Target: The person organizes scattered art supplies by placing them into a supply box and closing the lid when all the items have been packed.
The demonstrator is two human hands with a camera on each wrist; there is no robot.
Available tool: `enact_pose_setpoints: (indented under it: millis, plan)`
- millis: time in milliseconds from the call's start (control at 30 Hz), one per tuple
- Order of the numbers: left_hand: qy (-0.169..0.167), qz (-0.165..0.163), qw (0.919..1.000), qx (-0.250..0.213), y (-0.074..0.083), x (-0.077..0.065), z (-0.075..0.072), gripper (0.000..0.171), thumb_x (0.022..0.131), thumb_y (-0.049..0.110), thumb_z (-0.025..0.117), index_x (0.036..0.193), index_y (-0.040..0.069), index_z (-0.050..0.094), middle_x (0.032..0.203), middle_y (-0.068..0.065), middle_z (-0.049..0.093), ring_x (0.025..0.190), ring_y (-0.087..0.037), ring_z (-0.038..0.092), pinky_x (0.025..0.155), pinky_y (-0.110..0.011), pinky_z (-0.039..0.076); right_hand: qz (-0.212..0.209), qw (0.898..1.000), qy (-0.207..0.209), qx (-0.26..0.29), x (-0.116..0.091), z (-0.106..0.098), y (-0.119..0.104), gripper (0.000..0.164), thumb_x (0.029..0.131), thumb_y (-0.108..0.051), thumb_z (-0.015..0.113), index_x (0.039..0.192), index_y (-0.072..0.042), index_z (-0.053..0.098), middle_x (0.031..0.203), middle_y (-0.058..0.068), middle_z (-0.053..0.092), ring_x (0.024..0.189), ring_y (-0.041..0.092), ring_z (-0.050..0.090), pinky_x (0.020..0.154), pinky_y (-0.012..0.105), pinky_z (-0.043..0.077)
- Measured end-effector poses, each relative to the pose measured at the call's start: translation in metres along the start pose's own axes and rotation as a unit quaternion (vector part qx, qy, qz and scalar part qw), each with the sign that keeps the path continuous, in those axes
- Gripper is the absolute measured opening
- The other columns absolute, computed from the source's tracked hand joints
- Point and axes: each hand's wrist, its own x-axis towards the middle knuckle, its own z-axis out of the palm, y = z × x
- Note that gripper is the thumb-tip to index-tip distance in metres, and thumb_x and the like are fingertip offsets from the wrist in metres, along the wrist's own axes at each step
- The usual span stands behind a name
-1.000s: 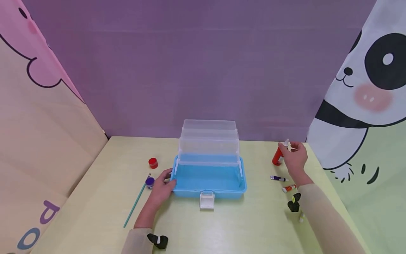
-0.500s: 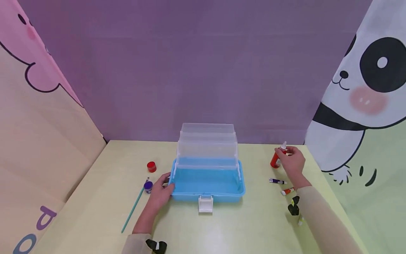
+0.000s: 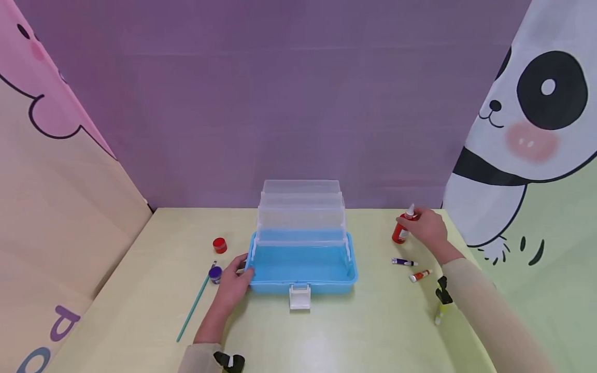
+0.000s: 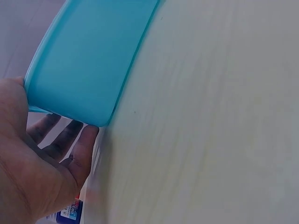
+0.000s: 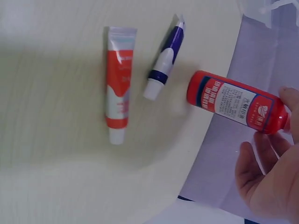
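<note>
Purple backing (image 3: 233,114) is seen behind a pale counter (image 3: 373,331). By the fingers of the right hand (image 3: 428,226), a red bottle (image 3: 400,234) is pinched near its top, tilted; whether its base touches the counter cannot be told. Nearer the wearer than those fingers, 3 tubes are laid: a purple tube (image 3: 403,262), an orange tube (image 3: 420,275) and a yellow tube (image 3: 439,314). Between the 2 hands, a blue box (image 3: 331,289) is set, its clear lid (image 3: 300,204) raised; its left end is gripped by the fingers of the left hand (image 3: 233,286). To the left of those fingers, a purple jar (image 3: 215,274) and a turquoise brush (image 3: 193,309) are placed side by side, with a red jar (image 3: 219,245) set farther off.
</note>
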Motion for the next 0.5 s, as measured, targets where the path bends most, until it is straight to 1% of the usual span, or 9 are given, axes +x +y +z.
enact_pose_setpoints:
  millis: [100,200,333,500]
  plan:
    - [0.002,0.0,1.0,-0.001,0.0,0.001,0.0,0.051,0.096,0.018,0.052,0.145,0.013,0.041,0.133,-0.018,0.048,0.11,-0.034,0.053,0.081,-0.036,0.053,-0.016,0.999,-0.027,-0.027,0.002,-0.006,-0.004,0.046,0.087,-0.039,0.07,0.106,0.001,0.058,0.096,0.017,0.064,0.079,0.03,0.059,0.059,0.034,0.048]
    - [0.002,0.003,1.0,-0.002,0.0,0.002,0.0,0.05,0.096,0.017,0.053,0.145,0.012,0.042,0.132,-0.018,0.049,0.108,-0.034,0.053,0.08,-0.034,0.053,-0.025,0.997,-0.046,-0.049,0.003,-0.01,-0.007,0.043,0.086,-0.036,0.07,0.102,0.002,0.058,0.095,0.017,0.065,0.077,0.029,0.058,0.058,0.035,0.048]
    - [0.006,0.015,0.9999,-0.003,0.001,0.002,-0.001,0.05,0.096,0.017,0.052,0.144,0.011,0.042,0.131,-0.018,0.049,0.106,-0.033,0.054,0.078,-0.034,0.053,-0.035,0.996,-0.057,-0.053,0.004,-0.013,-0.011,0.04,0.086,-0.032,0.069,0.099,0.004,0.058,0.095,0.018,0.065,0.077,0.029,0.058,0.059,0.035,0.048]
    - [0.009,0.018,0.9998,-0.003,-0.001,-0.001,-0.001,0.05,0.096,0.018,0.052,0.144,0.01,0.043,0.132,-0.019,0.05,0.108,-0.035,0.054,0.082,-0.037,0.054,-0.045,0.995,-0.069,-0.057,0.001,-0.013,-0.017,0.035,0.083,-0.025,0.071,0.097,0.004,0.057,0.094,0.018,0.063,0.08,0.032,0.058,0.062,0.037,0.05]
